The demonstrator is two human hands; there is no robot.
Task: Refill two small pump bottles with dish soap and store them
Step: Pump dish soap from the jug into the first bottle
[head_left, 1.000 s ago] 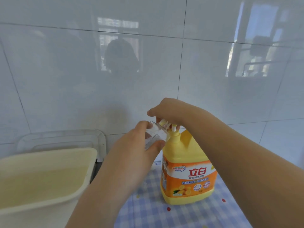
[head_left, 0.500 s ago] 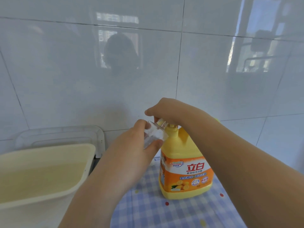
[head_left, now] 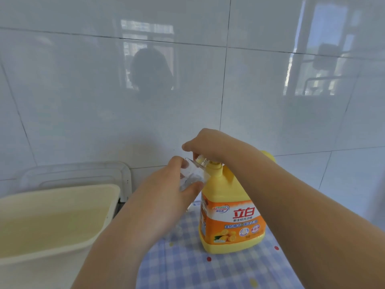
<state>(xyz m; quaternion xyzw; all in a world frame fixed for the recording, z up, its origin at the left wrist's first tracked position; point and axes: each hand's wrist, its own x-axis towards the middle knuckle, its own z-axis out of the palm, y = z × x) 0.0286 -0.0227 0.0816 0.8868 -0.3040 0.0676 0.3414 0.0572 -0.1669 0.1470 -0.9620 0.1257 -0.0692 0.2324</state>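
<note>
Head view: small bottle [head_left: 192, 174] in left hand [head_left: 164, 199], at pump [head_left: 214, 163] in right hand [head_left: 210, 144]

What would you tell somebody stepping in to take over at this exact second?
Left hand: grip on the small clear bottle, tilted, its mouth up at the jug's spout.
Right hand: fingers curled over the pump head of the yellow soap jug, which stands upright on the checked cloth.
Done: this bottle is lined up for filling; how full it is cannot be told.
Left: finish it, close it, fill the second bottle (not clearly in view), store both.
</note>
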